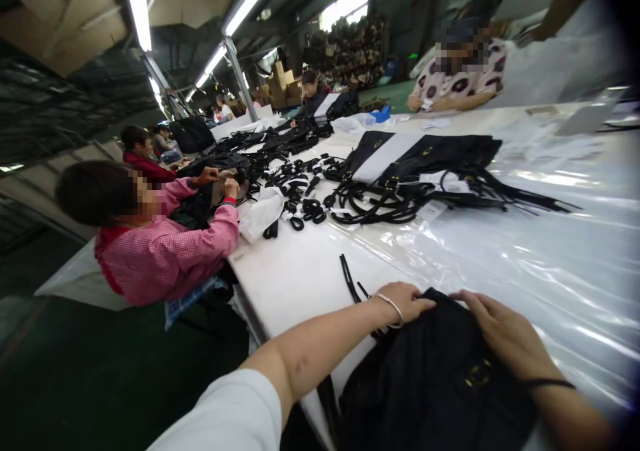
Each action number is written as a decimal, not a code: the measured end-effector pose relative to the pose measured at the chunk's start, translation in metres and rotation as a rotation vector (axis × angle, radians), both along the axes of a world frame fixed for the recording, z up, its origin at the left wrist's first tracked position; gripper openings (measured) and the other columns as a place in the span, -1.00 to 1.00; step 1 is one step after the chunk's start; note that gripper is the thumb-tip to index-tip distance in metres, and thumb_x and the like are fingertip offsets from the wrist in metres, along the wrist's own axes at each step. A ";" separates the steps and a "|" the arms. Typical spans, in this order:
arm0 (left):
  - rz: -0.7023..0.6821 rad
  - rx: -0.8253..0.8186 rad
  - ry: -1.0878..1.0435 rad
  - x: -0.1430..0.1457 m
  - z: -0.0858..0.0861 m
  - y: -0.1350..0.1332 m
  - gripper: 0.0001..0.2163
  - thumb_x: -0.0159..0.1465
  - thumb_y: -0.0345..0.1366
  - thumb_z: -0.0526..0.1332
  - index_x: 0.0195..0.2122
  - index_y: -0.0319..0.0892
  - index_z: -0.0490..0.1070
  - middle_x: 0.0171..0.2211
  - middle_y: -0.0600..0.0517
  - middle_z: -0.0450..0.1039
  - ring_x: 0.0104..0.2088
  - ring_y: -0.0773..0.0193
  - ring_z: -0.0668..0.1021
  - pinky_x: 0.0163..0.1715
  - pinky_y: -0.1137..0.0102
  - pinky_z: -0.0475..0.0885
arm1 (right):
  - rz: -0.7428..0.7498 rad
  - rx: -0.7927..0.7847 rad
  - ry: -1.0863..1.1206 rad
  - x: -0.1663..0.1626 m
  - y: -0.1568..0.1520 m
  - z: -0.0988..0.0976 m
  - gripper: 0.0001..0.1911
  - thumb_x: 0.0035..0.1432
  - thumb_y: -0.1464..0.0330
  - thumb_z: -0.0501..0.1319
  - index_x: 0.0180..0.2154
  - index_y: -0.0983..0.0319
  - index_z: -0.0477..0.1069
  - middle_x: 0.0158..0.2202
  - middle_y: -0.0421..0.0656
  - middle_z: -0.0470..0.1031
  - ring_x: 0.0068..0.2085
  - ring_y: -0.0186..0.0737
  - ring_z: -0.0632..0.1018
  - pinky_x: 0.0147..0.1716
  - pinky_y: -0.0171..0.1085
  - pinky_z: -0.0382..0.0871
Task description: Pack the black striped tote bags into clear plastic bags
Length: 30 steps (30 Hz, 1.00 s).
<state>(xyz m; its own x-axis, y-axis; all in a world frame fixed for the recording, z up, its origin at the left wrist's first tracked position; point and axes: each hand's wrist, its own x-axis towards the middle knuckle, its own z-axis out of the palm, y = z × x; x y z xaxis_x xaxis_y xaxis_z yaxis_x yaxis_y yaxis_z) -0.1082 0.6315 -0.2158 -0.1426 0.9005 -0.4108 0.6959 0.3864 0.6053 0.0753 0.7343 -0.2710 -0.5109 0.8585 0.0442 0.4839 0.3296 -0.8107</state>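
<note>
A black fabric bag [425,378] with small gold-coloured fittings lies before me, hanging partly over the near table edge. My left hand [404,302], a silver bangle at its wrist, grips the bag's top edge between thumb and fingers. Opposite it, my right hand [505,334] is closed on the same edge, near the corner. A dark band circles that wrist, and some fingers are hidden behind the cloth. Thin black straps [350,278] stick out past my left wrist onto the table.
Flat black bags [440,151] with a white strip lie stacked ahead, their cords trailing over the white table [285,278]. Bundled black straps [307,211] spread to their left. Clear plastic sheeting [565,238] covers the right side. Co-workers sit at left [170,238] and across [455,78].
</note>
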 end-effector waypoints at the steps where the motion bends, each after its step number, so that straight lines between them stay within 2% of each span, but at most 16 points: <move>1: -0.005 -0.016 0.010 0.001 0.001 0.002 -0.52 0.27 0.11 0.11 -0.08 -0.20 0.55 -0.04 -0.20 0.54 0.02 -0.07 0.53 0.01 0.14 0.43 | 0.007 -0.057 -0.003 -0.001 0.006 0.000 -0.68 0.04 -0.09 0.08 -0.41 -0.19 0.55 -0.23 0.07 0.62 -0.24 0.24 0.63 -0.22 0.19 0.42; 3: 0.007 -0.018 0.024 0.002 0.000 0.003 -0.53 0.28 0.10 0.10 -0.11 -0.17 0.56 -0.05 -0.19 0.54 0.02 -0.06 0.53 0.00 0.15 0.44 | 0.057 -0.148 -0.057 -0.004 0.021 0.002 -0.74 -0.08 -0.07 0.18 -0.45 -0.17 0.55 -0.29 0.10 0.62 -0.26 0.27 0.63 -0.20 0.19 0.40; 5: 0.047 0.014 0.033 0.004 -0.002 0.000 -0.55 0.28 0.11 0.10 -0.11 -0.14 0.56 -0.05 -0.17 0.54 0.02 -0.04 0.53 -0.01 0.16 0.44 | 0.136 -0.234 -0.202 -0.009 0.037 0.007 -0.79 -0.22 -0.04 0.29 -0.56 -0.11 0.53 -0.35 0.18 0.60 -0.35 0.24 0.62 -0.23 0.15 0.39; 8: 0.104 0.106 0.021 0.006 -0.006 -0.011 -0.55 0.30 0.12 0.08 -0.09 -0.11 0.55 -0.05 -0.15 0.54 0.01 0.01 0.54 0.00 0.19 0.44 | 0.245 -0.295 -0.402 -0.016 0.050 0.023 -0.70 -0.33 -0.04 0.37 -0.68 0.00 0.48 -0.40 0.25 0.58 -0.41 0.19 0.60 -0.28 0.12 0.39; 13: 0.134 0.361 -0.016 0.016 -0.005 -0.034 -0.64 0.36 -0.03 0.09 -0.13 -0.18 0.53 -0.13 -0.12 0.55 -0.07 0.11 0.55 0.01 0.28 0.41 | 0.407 -0.382 -0.349 -0.008 0.025 0.061 -0.58 -0.14 -0.09 0.29 -0.47 0.12 0.54 -0.37 0.05 0.61 -0.31 0.07 0.61 -0.24 -0.03 0.47; 15: 0.150 0.449 -0.053 0.016 -0.007 -0.039 -0.72 0.35 -0.12 0.13 -0.16 -0.19 0.52 -0.16 -0.09 0.55 -0.10 0.16 0.55 0.00 0.33 0.40 | 0.383 -0.417 -0.329 -0.005 0.013 0.066 -0.57 -0.06 -0.05 0.27 -0.42 0.19 0.52 -0.38 -0.03 0.60 -0.31 -0.02 0.59 -0.27 -0.12 0.48; 17: 0.173 0.487 -0.073 0.013 -0.012 -0.038 -0.77 0.33 -0.15 0.17 -0.18 -0.18 0.51 -0.18 -0.07 0.55 -0.14 0.18 0.54 -0.03 0.34 0.40 | 0.284 -0.435 -0.321 -0.003 0.007 0.064 -0.58 -0.01 0.00 0.29 -0.30 0.20 0.51 -0.30 -0.12 0.61 -0.24 -0.10 0.59 -0.23 -0.23 0.46; 20: 0.145 0.470 -0.028 0.008 -0.015 -0.031 -0.76 0.32 -0.13 0.17 -0.24 -0.18 0.51 -0.27 -0.03 0.54 -0.25 0.22 0.53 -0.13 0.37 0.39 | 0.223 -0.372 -0.308 -0.004 0.007 0.061 -0.56 0.13 0.01 0.24 -0.22 0.25 0.53 -0.24 -0.10 0.61 -0.18 -0.10 0.59 -0.22 -0.29 0.43; 23: 0.094 0.339 0.068 0.008 -0.005 -0.021 -0.70 0.33 -0.09 0.13 -0.37 -0.18 0.50 -0.44 0.02 0.49 -0.37 0.24 0.49 -0.27 0.39 0.34 | 0.239 -0.332 -0.386 -0.012 0.005 0.067 -0.38 0.31 -0.09 -0.03 -0.21 0.25 0.56 -0.21 -0.03 0.62 -0.11 -0.04 0.59 -0.14 -0.25 0.40; 26: 0.055 0.192 0.170 0.014 0.008 -0.007 -0.68 0.33 -0.11 0.11 -0.42 -0.19 0.50 -0.44 -0.02 0.50 -0.35 0.20 0.50 -0.30 0.37 0.31 | 0.229 -0.198 -0.532 -0.026 -0.006 0.069 -0.22 0.25 -0.22 -0.10 -0.07 0.27 0.53 -0.09 0.10 0.59 0.00 0.10 0.56 -0.05 -0.16 0.36; 28: 0.031 0.152 0.206 0.015 0.011 0.002 -0.68 0.33 -0.12 0.12 -0.41 -0.21 0.52 -0.40 -0.06 0.53 -0.30 0.17 0.51 -0.27 0.36 0.32 | 0.142 -0.086 -0.586 -0.033 -0.017 0.064 -0.13 0.20 -0.27 -0.14 -0.01 0.30 0.49 -0.03 0.17 0.55 0.02 0.16 0.54 -0.04 -0.12 0.34; 30: 0.016 0.159 0.161 0.010 0.011 0.004 -0.68 0.34 -0.13 0.11 -0.35 -0.25 0.53 -0.37 -0.07 0.54 -0.27 0.18 0.52 -0.22 0.36 0.34 | 0.058 -0.006 -0.586 -0.034 -0.026 0.055 -0.10 0.22 -0.27 -0.24 -0.01 0.30 0.48 -0.03 0.16 0.54 0.01 0.13 0.53 -0.04 -0.12 0.32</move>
<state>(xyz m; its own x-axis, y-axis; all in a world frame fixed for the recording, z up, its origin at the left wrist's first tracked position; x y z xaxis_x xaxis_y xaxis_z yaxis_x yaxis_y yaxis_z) -0.0983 0.6359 -0.2052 -0.2095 0.9492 -0.2347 0.7833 0.3066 0.5408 0.0411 0.7081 -0.2164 -0.4946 0.8278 -0.2648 0.8331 0.3649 -0.4156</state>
